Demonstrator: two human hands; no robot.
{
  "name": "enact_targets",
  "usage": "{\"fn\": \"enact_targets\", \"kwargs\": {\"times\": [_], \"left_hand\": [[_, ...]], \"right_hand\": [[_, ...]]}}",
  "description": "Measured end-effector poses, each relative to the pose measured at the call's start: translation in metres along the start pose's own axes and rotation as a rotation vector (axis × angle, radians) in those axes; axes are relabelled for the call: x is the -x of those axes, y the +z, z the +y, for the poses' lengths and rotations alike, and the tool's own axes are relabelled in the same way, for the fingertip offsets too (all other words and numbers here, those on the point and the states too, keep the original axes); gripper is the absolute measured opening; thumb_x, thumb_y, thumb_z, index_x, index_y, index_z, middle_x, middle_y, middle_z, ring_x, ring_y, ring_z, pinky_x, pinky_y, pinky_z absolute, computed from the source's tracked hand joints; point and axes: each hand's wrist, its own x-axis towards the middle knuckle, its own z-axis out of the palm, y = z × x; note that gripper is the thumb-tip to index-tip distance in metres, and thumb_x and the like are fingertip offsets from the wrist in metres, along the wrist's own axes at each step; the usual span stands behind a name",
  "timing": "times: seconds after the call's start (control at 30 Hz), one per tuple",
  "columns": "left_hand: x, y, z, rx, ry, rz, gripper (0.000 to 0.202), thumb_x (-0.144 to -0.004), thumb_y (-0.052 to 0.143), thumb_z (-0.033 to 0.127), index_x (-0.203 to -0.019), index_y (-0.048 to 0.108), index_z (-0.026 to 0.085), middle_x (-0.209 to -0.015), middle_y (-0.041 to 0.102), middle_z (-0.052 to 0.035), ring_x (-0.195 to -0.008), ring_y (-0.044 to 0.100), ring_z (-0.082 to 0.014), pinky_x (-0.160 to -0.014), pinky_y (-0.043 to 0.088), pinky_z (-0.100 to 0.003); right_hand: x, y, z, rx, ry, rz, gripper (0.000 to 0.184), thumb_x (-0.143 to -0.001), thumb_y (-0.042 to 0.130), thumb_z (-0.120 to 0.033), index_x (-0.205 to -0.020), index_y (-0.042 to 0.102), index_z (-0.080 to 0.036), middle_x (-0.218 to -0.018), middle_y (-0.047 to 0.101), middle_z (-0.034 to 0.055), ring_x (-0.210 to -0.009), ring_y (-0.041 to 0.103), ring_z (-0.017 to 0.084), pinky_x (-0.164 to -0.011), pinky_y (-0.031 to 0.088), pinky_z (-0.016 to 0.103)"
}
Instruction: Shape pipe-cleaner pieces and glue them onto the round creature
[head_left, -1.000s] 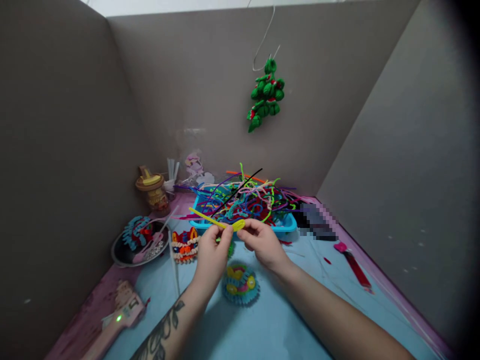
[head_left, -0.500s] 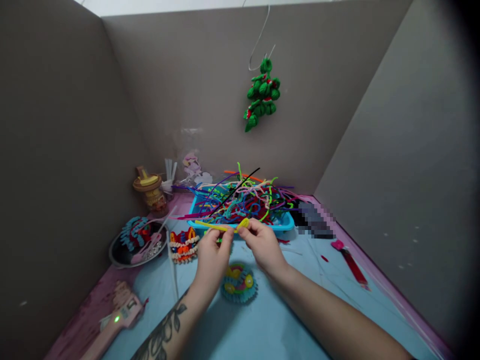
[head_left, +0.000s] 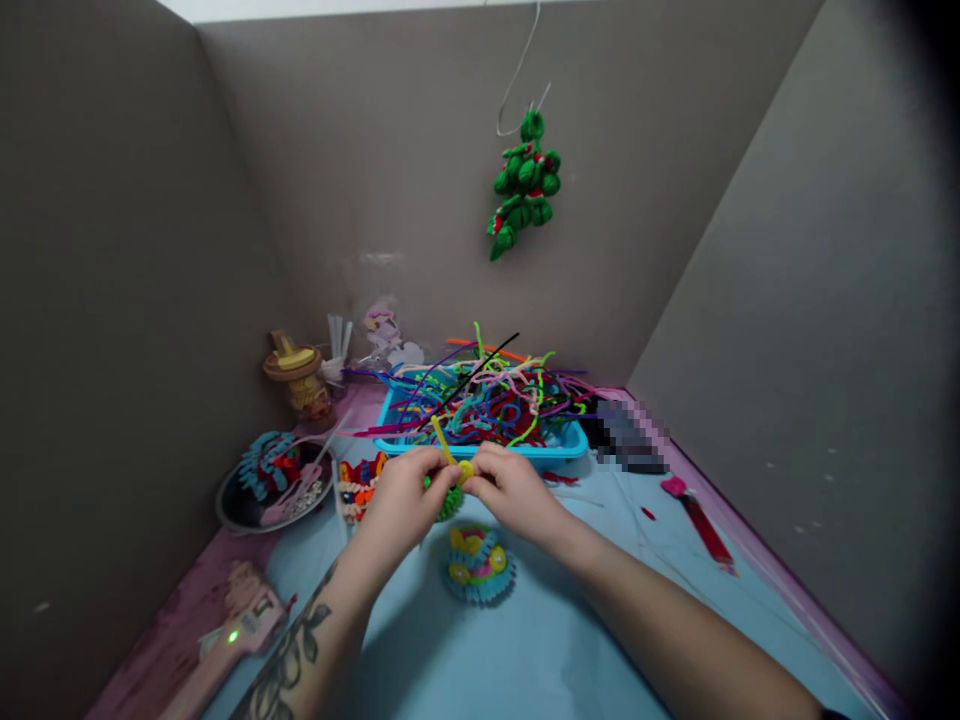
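Observation:
Between my two hands is a yellow pipe cleaner (head_left: pixel 441 436), coiled at one end with a straight tail pointing up and away. My left hand (head_left: pixel 411 492) pinches it near the base of the tail. The fingertips of my right hand (head_left: pixel 511 492) press on the small coil. Below them on the blue cloth lies a round blue, pink and yellow pipe-cleaner piece (head_left: pixel 478 566) with yellow coils on it. A green fuzzy piece (head_left: pixel 450 503) shows partly behind my left hand, which also hides part of an orange, red and white pipe-cleaner piece (head_left: pixel 358 486).
A blue tray (head_left: pixel 577 444) heaped with coloured pipe cleaners stands at the back. At left are a metal bowl (head_left: pixel 238 518), a jar (head_left: pixel 306 392) and a pink glue gun (head_left: pixel 244 625). A green ornament (head_left: pixel 526 180) hangs above. A red tool (head_left: pixel 705 530) lies at right.
My hands have drawn closer together and slightly lower. The yellow tail swung from lying leftward to pointing up, and its coil moved left and down.

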Motion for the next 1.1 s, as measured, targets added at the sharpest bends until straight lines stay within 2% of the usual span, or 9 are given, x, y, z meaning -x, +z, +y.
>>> {"fn": "enact_targets", "kwargs": {"times": [0.3, 0.4, 0.5, 0.6, 0.7, 0.8, 0.93, 1.1], "left_hand": [[0.001, 0.007, -0.003, 0.061, -0.001, -0.037, 0.023, -0.079, 0.049, 0.027, -0.061, 0.058, 0.018, -0.060, 0.058, 0.0006, -0.056, 0.048, -0.0130, -0.055, 0.031, -0.023], [-0.001, 0.008, -0.002, 0.160, -0.058, 0.024, 0.023, -0.080, 0.048, 0.029, -0.060, 0.054, 0.018, -0.057, 0.053, 0.0025, -0.056, 0.046, -0.0125, -0.054, 0.031, -0.022], [-0.002, 0.010, -0.001, 0.392, -0.188, 0.079, 0.026, -0.079, 0.049, 0.034, -0.059, 0.048, 0.018, -0.053, 0.043, 0.0052, -0.050, 0.040, -0.0102, -0.049, 0.030, -0.021], [-0.002, 0.012, 0.000, 0.581, -0.266, 0.106, 0.028, -0.078, 0.053, 0.038, -0.060, 0.046, 0.018, -0.051, 0.039, 0.0068, -0.046, 0.037, -0.0081, -0.045, 0.030, -0.019], [-0.002, 0.014, 0.001, 0.673, -0.299, 0.115, 0.030, -0.075, 0.058, 0.041, -0.061, 0.048, 0.017, -0.049, 0.039, 0.0069, -0.043, 0.037, -0.0071, -0.042, 0.027, -0.018], [-0.002, 0.015, -0.002, 0.813, -0.295, 0.058, 0.029, -0.074, 0.061, 0.042, -0.066, 0.054, 0.015, -0.052, 0.046, 0.0053, -0.043, 0.038, -0.0065, -0.041, 0.026, -0.018], [-0.002, 0.021, -0.013, 0.997, -0.268, -0.022, 0.034, -0.070, 0.066, 0.045, -0.083, 0.064, 0.013, -0.055, 0.051, 0.0035, -0.045, 0.040, -0.0065, -0.043, 0.028, -0.019], [-0.001, 0.028, -0.020, 1.110, -0.186, -0.012, 0.036, -0.069, 0.068, 0.048, -0.078, 0.066, 0.013, -0.065, 0.053, 0.0010, -0.052, 0.045, -0.0081, -0.050, 0.035, -0.021]], "right_hand": [[0.001, 0.003, 0.002, 0.064, -0.022, -0.113, 0.023, -0.073, 0.055, -0.004, -0.055, 0.049, -0.017, -0.063, 0.047, -0.0021, -0.064, 0.045, 0.012, -0.059, 0.031, 0.024], [0.000, 0.004, 0.000, -0.003, 0.018, -0.042, 0.024, -0.074, 0.053, -0.007, -0.054, 0.045, -0.017, -0.062, 0.044, -0.0027, -0.063, 0.044, 0.012, -0.057, 0.031, 0.024], [0.000, 0.008, -0.004, -0.116, 0.080, 0.048, 0.022, -0.078, 0.052, -0.015, -0.058, 0.043, -0.018, -0.063, 0.043, -0.0030, -0.061, 0.042, 0.012, -0.056, 0.032, 0.023], [0.002, 0.010, -0.006, -0.215, 0.124, 0.070, 0.025, -0.082, 0.050, -0.025, -0.059, 0.041, -0.019, -0.058, 0.040, -0.0040, -0.057, 0.038, 0.011, -0.052, 0.030, 0.023], [0.003, 0.007, -0.009, -0.309, 0.144, 0.075, 0.029, -0.081, 0.051, -0.031, -0.057, 0.039, -0.019, -0.056, 0.037, -0.0047, -0.055, 0.036, 0.010, -0.051, 0.028, 0.023], [0.005, 0.003, -0.013, -0.467, 0.174, 0.032, 0.031, -0.079, 0.054, -0.038, -0.058, 0.043, -0.019, -0.054, 0.037, -0.0052, -0.052, 0.034, 0.009, -0.049, 0.028, 0.022], [0.008, 0.001, -0.017, -0.642, 0.232, -0.020, 0.034, -0.076, 0.058, -0.044, -0.059, 0.046, -0.018, -0.053, 0.041, -0.0052, -0.046, 0.031, 0.008, -0.044, 0.024, 0.021], [0.012, 0.005, -0.019, -0.795, 0.306, -0.066, 0.032, -0.075, 0.060, -0.043, -0.059, 0.048, -0.018, -0.051, 0.042, -0.0059, -0.041, 0.029, 0.006, -0.040, 0.022, 0.020]]}}
